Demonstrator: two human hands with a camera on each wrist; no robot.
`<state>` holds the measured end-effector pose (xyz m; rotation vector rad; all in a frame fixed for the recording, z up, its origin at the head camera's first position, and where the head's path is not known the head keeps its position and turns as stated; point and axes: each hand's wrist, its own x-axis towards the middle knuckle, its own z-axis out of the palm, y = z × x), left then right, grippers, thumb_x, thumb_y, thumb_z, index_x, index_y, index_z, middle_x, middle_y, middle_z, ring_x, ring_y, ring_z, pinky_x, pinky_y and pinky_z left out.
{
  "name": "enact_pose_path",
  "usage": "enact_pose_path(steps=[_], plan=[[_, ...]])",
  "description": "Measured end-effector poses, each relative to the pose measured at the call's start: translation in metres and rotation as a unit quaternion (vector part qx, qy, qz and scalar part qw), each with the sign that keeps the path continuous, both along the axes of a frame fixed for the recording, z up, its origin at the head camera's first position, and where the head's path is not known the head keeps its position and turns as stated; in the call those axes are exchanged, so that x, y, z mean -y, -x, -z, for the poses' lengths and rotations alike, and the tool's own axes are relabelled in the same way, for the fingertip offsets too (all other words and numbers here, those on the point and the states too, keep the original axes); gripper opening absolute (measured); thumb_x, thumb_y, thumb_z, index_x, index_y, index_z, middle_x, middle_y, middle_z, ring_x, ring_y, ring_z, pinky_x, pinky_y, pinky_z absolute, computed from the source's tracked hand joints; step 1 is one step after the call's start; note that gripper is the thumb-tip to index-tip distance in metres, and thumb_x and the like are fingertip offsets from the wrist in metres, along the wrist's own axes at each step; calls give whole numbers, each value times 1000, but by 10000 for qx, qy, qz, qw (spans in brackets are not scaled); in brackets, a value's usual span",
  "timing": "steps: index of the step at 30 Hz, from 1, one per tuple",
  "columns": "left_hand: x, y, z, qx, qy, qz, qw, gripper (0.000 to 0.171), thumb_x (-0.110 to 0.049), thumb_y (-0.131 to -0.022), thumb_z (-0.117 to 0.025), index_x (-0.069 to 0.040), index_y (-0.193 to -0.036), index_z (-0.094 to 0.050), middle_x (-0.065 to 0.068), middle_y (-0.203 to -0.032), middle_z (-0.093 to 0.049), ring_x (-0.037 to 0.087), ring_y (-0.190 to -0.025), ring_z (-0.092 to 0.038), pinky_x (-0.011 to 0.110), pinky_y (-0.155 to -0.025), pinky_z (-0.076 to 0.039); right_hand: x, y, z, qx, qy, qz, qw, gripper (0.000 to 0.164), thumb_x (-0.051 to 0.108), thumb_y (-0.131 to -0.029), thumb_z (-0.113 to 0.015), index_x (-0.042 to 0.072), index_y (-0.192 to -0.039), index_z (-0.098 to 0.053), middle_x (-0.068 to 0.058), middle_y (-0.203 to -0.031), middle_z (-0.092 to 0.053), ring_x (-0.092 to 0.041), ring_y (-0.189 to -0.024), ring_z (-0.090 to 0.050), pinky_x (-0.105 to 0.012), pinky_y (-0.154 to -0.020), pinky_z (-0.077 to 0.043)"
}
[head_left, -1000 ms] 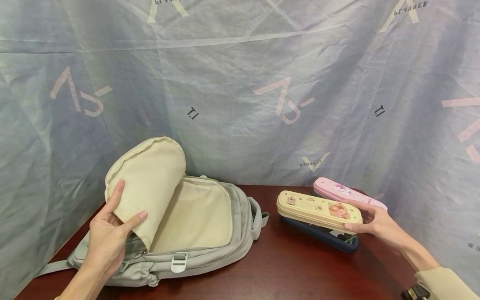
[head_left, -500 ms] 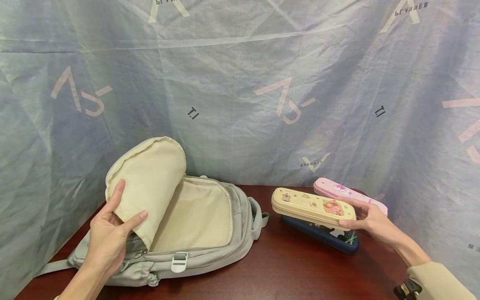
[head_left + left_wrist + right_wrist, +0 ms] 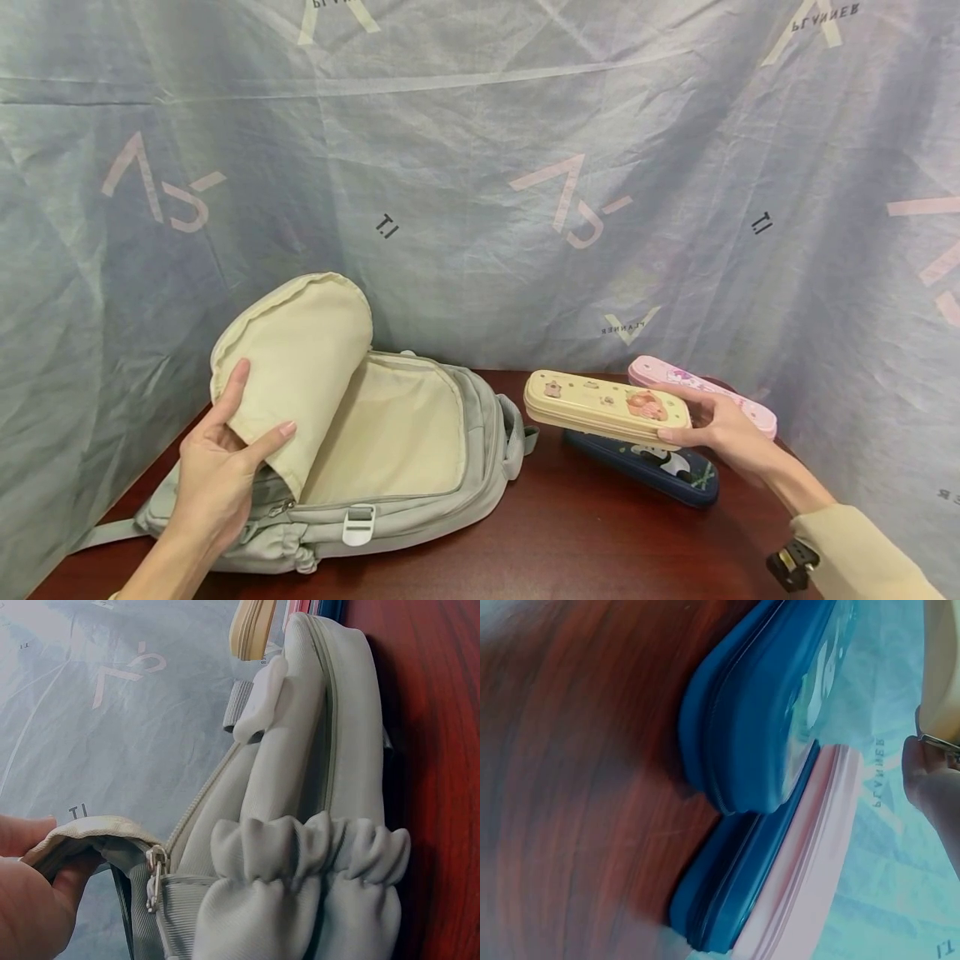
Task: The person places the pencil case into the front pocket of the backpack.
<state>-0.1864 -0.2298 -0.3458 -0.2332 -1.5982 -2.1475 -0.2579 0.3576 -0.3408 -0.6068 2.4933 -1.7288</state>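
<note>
A pale green backpack (image 3: 408, 525) lies on its back at the left, its front panel folded up. My left hand (image 3: 217, 471) holds that cream-lined flap (image 3: 303, 358) by its edge, the thumb on the lining and other fingers behind; the left wrist view shows the flap's edge between them. At the right, my right hand (image 3: 723, 427) grips the end of a yellow pencil case (image 3: 592, 406) with cartoon pictures, held raised and level. Below it lies a dark blue pencil case (image 3: 660, 467) with a panda picture. A pink pencil case (image 3: 810, 862) rests on another blue case (image 3: 739, 889) behind.
The backpack's main opening (image 3: 390, 433) shows cream lining. Its top handle (image 3: 513, 437) points toward the pencil cases. Everything stands on a reddish-brown wooden table (image 3: 570, 533). A grey printed cloth (image 3: 465, 208) hangs behind and at both sides.
My right hand has lifted the yellow pencil case and moved it left, away from the panda case, more of which now shows. My left hand and the flap have stayed still.
</note>
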Motion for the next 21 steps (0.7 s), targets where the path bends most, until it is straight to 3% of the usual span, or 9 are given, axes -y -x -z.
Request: enact_pose_path(steps=[6,21], plan=[[0,-1,0,-38,-3,12,10000,99,27,-87,-68,-24,-166,-35,-4,-175,-16,1,-139,-47,17,-100,-51,13,5,-6,123,12,-50,9999,72,2,-92,-79,3,-157,-48,-18,-136,-62,-20,-110,-67,-31,-88,-61],[1,0,1,-87,-9,22,10000,98,27,-87,-68,-22,-166,-34,-4,-175,-15,2,-141,-45,17,-101,-50,45,21,-10,350,-170,-164,9991,73,9,-89,-83,1,-154,-51,-22,-132,-61,-28,-108,-64,-33,-86,-60]])
